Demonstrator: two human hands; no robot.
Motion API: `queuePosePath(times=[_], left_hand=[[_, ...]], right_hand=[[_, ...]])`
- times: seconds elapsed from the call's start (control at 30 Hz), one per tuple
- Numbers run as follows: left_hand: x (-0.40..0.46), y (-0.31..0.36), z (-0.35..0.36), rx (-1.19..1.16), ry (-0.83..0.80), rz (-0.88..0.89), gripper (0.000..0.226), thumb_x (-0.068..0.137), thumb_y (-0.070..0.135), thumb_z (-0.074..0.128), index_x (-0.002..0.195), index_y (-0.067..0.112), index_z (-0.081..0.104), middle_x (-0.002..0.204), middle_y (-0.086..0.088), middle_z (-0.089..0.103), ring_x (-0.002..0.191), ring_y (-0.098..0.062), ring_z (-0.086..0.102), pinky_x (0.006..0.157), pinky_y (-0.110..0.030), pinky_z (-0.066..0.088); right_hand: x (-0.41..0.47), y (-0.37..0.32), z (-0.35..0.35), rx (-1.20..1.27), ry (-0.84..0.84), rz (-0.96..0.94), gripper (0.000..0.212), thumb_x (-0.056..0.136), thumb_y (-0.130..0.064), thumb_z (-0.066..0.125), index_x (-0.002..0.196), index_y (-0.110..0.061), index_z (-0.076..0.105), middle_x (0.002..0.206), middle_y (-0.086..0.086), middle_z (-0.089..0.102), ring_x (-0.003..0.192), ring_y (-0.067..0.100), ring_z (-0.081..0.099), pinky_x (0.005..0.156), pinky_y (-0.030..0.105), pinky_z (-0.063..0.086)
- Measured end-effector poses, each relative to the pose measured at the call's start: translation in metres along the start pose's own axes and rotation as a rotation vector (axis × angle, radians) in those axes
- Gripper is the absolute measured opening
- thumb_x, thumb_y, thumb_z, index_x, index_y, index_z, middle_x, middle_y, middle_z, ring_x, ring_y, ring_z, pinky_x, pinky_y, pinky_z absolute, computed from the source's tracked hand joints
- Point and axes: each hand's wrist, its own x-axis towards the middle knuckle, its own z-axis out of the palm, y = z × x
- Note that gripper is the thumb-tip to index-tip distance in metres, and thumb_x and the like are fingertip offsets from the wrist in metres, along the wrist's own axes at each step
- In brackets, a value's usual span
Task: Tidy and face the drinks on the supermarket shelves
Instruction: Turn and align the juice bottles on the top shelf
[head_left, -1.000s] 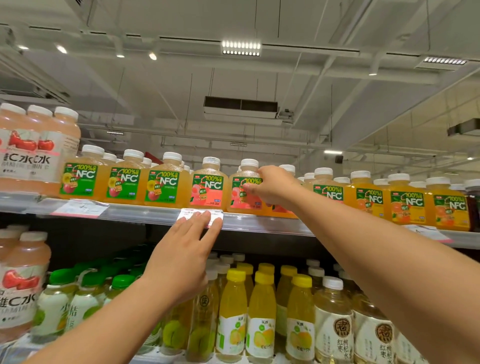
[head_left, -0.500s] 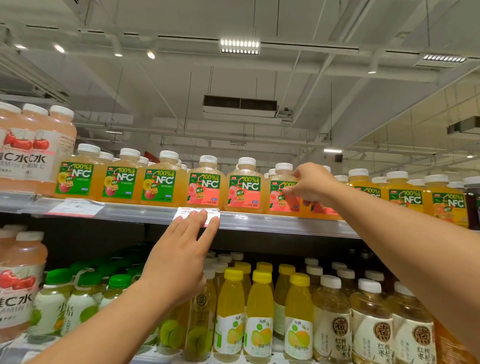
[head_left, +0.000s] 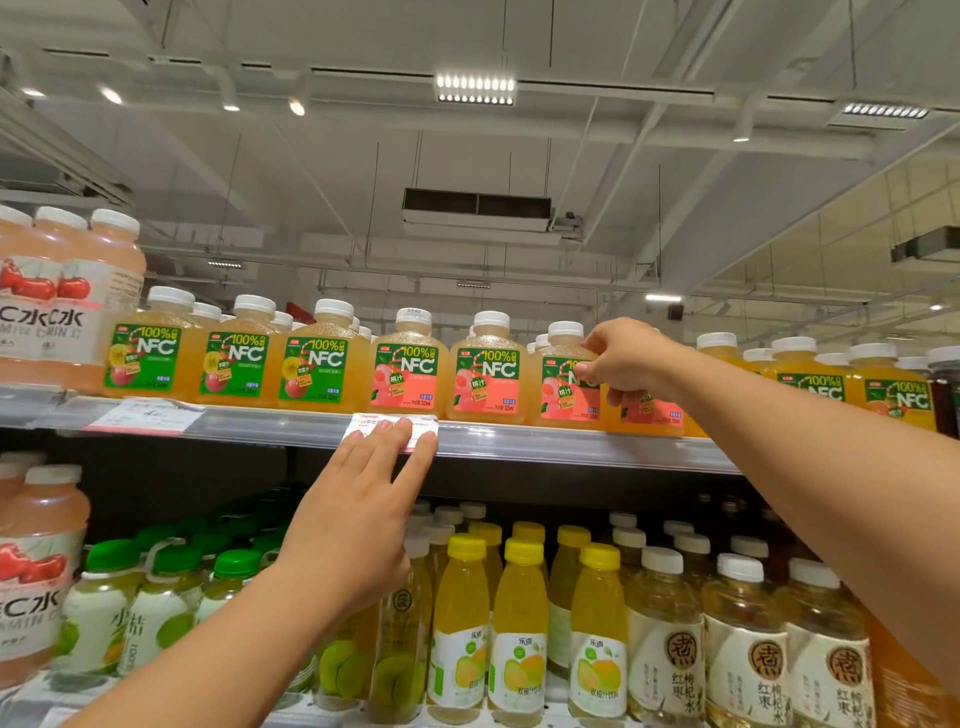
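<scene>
Your right hand (head_left: 626, 364) curls its fingers round a peach juice bottle (head_left: 569, 379) at the label, thumb low, apparently to turn its face outward in line with the neighbouring bottles to the left of your fingertips. Your left hand (head_left: 358, 519) lies flat, fingers straight and close together, tips resting on the price tag (head_left: 421, 423) at the shelf edge (head_left: 545, 447), probably steadying your reach. Lemon drinks (head_left: 522, 623) stand below that palm.
</scene>
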Motion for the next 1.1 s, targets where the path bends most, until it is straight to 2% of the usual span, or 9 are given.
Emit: queuePosePath(times=[0.1, 0.2, 0.4, 0.63, 0.73, 0.8, 0.87, 0.97, 1.1], left_hand=[[0.000, 0.001, 0.000, 0.007, -0.002, -0.002, 0.100, 0.083, 0.033, 0.056, 0.151, 0.028, -0.019, 0.161, 0.000, -0.008, 0.147, -0.023, -0.006, 0.113, -0.033, -0.012], [0.000, 0.001, 0.000, 0.006, 0.004, -0.004, 0.100, 0.082, 0.033, 0.056, 0.151, 0.028, -0.016, 0.161, 0.000, -0.005, 0.147, -0.023, -0.004, 0.114, -0.032, -0.012], [0.000, 0.001, 0.000, 0.011, 0.001, -0.001, 0.100, 0.083, 0.034, 0.056, 0.151, 0.027, -0.016, 0.161, -0.002, -0.005, 0.147, -0.024, -0.004, 0.113, -0.033, -0.013], [0.001, 0.000, 0.003, 0.041, -0.012, 0.014, 0.104, 0.082, 0.036, 0.057, 0.150, 0.027, -0.020, 0.161, -0.003, -0.007, 0.147, -0.025, -0.006, 0.111, -0.034, -0.016], [0.000, 0.001, 0.003, 0.033, -0.022, 0.010, 0.105, 0.078, 0.034, 0.062, 0.154, 0.024, -0.010, 0.162, -0.007, 0.002, 0.148, -0.027, 0.001, 0.113, -0.036, -0.012], [-0.001, 0.001, 0.002, 0.032, -0.014, 0.007, 0.105, 0.073, 0.032, 0.067, 0.155, 0.022, 0.003, 0.161, -0.010, 0.014, 0.147, -0.029, 0.012, 0.116, -0.039, -0.004], [-0.001, 0.002, 0.003, 0.036, -0.010, -0.005, 0.102, 0.072, 0.032, 0.067, 0.155, 0.020, 0.010, 0.159, -0.012, 0.020, 0.146, -0.030, 0.017, 0.118, -0.042, 0.002], [0.001, 0.003, 0.008, 0.057, -0.021, -0.019, 0.102, 0.072, 0.036, 0.064, 0.155, 0.021, 0.007, 0.159, -0.011, 0.017, 0.146, -0.030, 0.013, 0.118, -0.042, 0.000], [0.001, 0.000, 0.010, 0.048, 0.006, 0.011, 0.102, 0.065, 0.034, 0.072, 0.153, 0.017, 0.024, 0.155, -0.015, 0.029, 0.144, -0.033, 0.022, 0.119, -0.045, 0.010]], right_hand=[[-0.001, 0.000, 0.002, -0.030, -0.047, -0.017, 0.041, 0.084, -0.048, 0.069, 0.107, -0.015, 0.061, 0.082, 0.012, 0.072, 0.055, 0.022, 0.069, 0.049, 0.030, 0.056], [-0.001, 0.000, 0.004, -0.080, -0.022, -0.023, 0.036, 0.082, -0.051, 0.071, 0.095, -0.017, 0.064, 0.073, 0.010, 0.072, 0.052, 0.021, 0.066, 0.050, 0.030, 0.055], [-0.001, -0.004, 0.001, -0.125, 0.035, -0.031, 0.042, 0.078, -0.051, 0.075, 0.092, -0.013, 0.066, 0.075, 0.011, 0.073, 0.056, 0.021, 0.061, 0.062, 0.038, 0.058], [-0.013, -0.007, 0.003, -0.119, 0.031, -0.025, 0.034, 0.084, -0.049, 0.070, 0.096, -0.017, 0.064, 0.069, 0.006, 0.072, 0.059, 0.021, 0.069, 0.061, 0.037, 0.060], [-0.030, -0.006, 0.009, -0.158, 0.162, -0.117, 0.035, 0.087, -0.045, 0.066, 0.111, -0.019, 0.061, 0.090, 0.003, 0.073, 0.080, 0.020, 0.071, 0.066, 0.034, 0.057], [-0.054, 0.001, 0.020, -0.133, 0.366, -0.212, 0.039, 0.091, -0.039, 0.061, 0.124, -0.020, 0.059, 0.116, 0.003, 0.067, 0.105, 0.022, 0.063, 0.083, 0.036, 0.052], [-0.086, 0.013, 0.037, -0.092, 0.460, -0.301, 0.035, 0.095, -0.035, 0.053, 0.125, -0.017, 0.060, 0.122, 0.001, 0.064, 0.113, 0.021, 0.057, 0.092, 0.038, 0.049], [-0.123, 0.034, 0.068, -0.167, 0.386, -0.386, 0.038, 0.101, -0.034, 0.041, 0.130, -0.017, 0.060, 0.133, -0.001, 0.059, 0.127, 0.018, 0.049, 0.107, 0.037, 0.037], [-0.131, 0.044, 0.080, -0.296, 0.331, -0.330, 0.050, 0.103, -0.037, 0.035, 0.150, -0.019, 0.037, 0.157, -0.002, 0.032, 0.146, 0.015, 0.022, 0.119, 0.033, 0.011]])
